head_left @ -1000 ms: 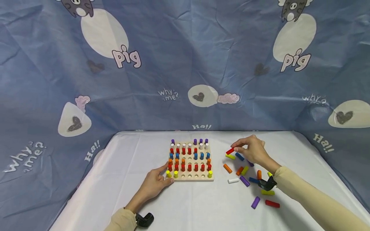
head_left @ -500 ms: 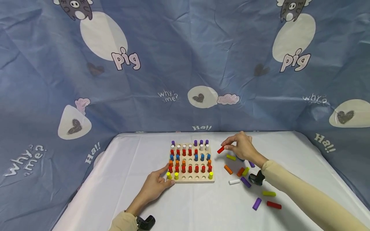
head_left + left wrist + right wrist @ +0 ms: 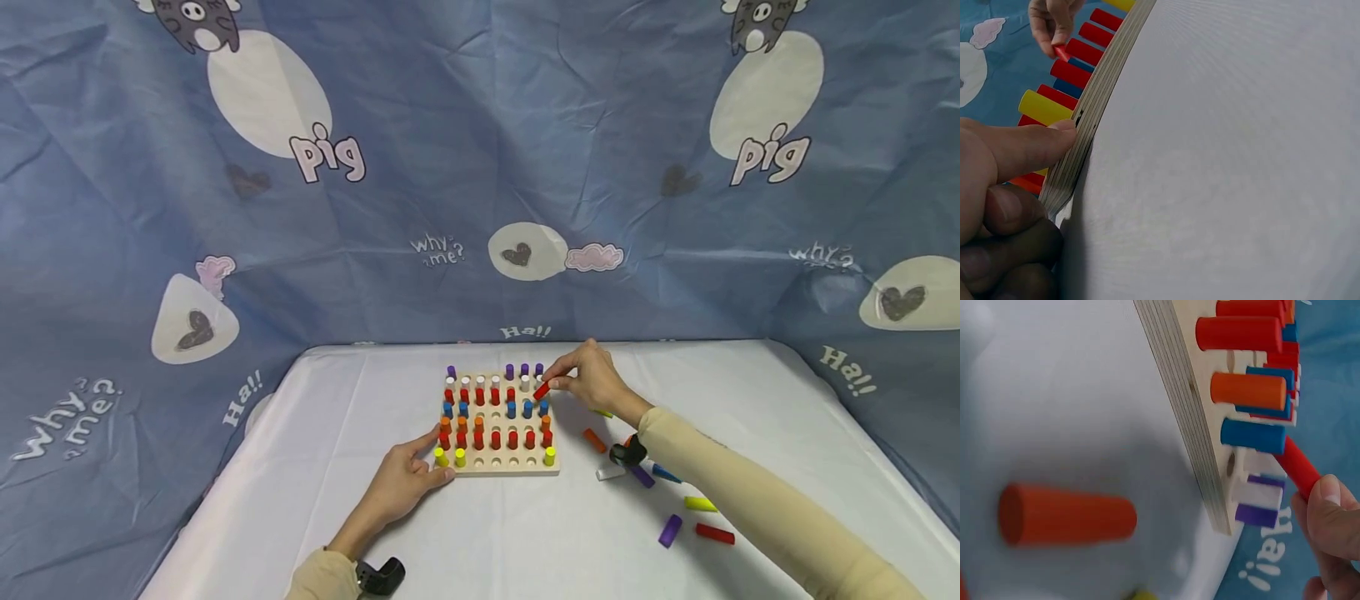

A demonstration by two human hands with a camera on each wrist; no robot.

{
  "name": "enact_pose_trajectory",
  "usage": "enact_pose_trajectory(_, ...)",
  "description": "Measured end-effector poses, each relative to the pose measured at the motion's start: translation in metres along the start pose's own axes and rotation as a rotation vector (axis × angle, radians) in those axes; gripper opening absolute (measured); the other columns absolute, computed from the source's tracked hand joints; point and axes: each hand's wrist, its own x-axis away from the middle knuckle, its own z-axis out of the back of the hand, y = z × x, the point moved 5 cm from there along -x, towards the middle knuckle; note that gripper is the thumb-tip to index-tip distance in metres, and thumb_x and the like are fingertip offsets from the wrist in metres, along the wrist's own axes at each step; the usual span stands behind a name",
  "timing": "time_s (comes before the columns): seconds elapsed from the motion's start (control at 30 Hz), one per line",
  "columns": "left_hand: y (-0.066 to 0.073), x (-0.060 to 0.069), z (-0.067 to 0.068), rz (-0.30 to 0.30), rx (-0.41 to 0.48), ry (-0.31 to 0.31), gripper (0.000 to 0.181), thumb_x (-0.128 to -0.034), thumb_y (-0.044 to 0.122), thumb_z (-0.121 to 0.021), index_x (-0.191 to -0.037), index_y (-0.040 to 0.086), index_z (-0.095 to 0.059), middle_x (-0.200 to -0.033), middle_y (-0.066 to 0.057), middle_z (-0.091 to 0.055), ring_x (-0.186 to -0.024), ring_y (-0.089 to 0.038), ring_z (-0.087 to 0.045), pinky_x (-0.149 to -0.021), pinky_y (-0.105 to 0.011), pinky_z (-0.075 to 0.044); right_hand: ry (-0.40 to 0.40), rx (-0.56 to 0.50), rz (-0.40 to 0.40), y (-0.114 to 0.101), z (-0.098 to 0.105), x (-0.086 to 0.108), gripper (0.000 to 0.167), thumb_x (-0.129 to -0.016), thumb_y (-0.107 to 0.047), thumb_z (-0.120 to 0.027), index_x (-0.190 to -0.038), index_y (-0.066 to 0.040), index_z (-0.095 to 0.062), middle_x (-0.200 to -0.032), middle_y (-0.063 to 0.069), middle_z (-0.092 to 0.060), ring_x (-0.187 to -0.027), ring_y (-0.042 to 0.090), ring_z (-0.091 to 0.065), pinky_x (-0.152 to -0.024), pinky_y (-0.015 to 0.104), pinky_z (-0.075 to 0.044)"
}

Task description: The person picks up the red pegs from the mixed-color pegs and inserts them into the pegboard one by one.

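A wooden pegboard point(image 3: 506, 469) stands mid-table, holding rows of coloured pegs. At its near left corner is my left hand point(image 3: 411, 473), gripping it with thumb on the front edge and index finger along the left side. In the left wrist view, that thumb point(image 3: 1035, 147) lies against the layered edge beside a yellow peg point(image 3: 1044, 107). My right hand point(image 3: 592, 382) pinches a red peg point(image 3: 542, 390) tilted over the board's right side. The right wrist view shows the held red peg point(image 3: 1299, 465) close to a standing blue peg point(image 3: 1252, 435); whether they touch I cannot tell.
Loose pegs lie right of the board, among them an orange peg point(image 3: 595, 441), a white peg point(image 3: 611, 472), a purple peg point(image 3: 671, 531), a yellow peg point(image 3: 701, 504) and a red peg point(image 3: 715, 533). The right forearm covers part of them. A blue printed cloth point(image 3: 390, 183) hangs behind the table.
My right hand has carried the red peg leftward from above the loose pegs to over the board's right side. My left hand has stayed at the board's corner.
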Motion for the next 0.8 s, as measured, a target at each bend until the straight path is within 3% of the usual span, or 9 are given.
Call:
enact_pose_trajectory(0.2,-0.001,0.001,-0.001,0.008,-0.005,-0.003,0.082,-0.0886,0.022,-0.086,-0.159,0.004,-0.048,-0.049,0.008,-0.041,-0.042,-0.006,-0.031,-0.042,-0.021,-0.026,-0.007,0.022,0.024,0.000,-0.015,-0.007,0.007,-0.084,-0.009,-0.088,-0.089,-0.015,-0.088,-0.090,0.000,-0.083,-0.091,0.020,-0.063,-0.089,0.042,-0.032)
enact_pose_trajectory(0.37,0.000,0.001,-0.002,0.006,-0.007,-0.012,0.082,-0.0896,0.024,-0.085,-0.159,0.003,-0.047,-0.049,0.008,-0.041,-0.042,-0.006,-0.032,-0.042,-0.021,-0.026,0.008,0.038,0.044,-0.001,-0.020,-0.010,0.007,-0.083,-0.008,-0.088,-0.087,-0.013,-0.087,-0.089,0.001,-0.082,-0.090,0.020,-0.057,-0.084,0.039,-0.033)
enact_pose_trajectory(0.63,0.001,0.000,-0.002,0.016,-0.009,-0.026,0.081,-0.0907,0.024,-0.084,-0.160,0.006,-0.046,-0.050,0.008,-0.042,-0.042,-0.005,-0.033,-0.041,-0.020,-0.028,-0.024,0.046,-0.011,-0.001,-0.026,-0.012,0.006,-0.086,-0.010,-0.087,-0.086,-0.015,-0.088,-0.089,0.000,-0.082,-0.090,0.020,-0.051,-0.088,0.044,-0.036)
enact_pose_trajectory(0.8,0.002,0.001,0.000,0.020,0.002,-0.026,0.082,-0.0898,0.023,-0.085,-0.160,0.007,-0.046,-0.050,0.008,-0.042,-0.043,-0.006,-0.032,-0.042,-0.021,-0.027,-0.026,0.067,0.040,-0.005,-0.027,-0.014,0.008,-0.085,-0.008,-0.088,-0.085,-0.016,-0.088,-0.086,-0.001,-0.082,-0.085,0.022,-0.051,-0.080,0.039,-0.032)
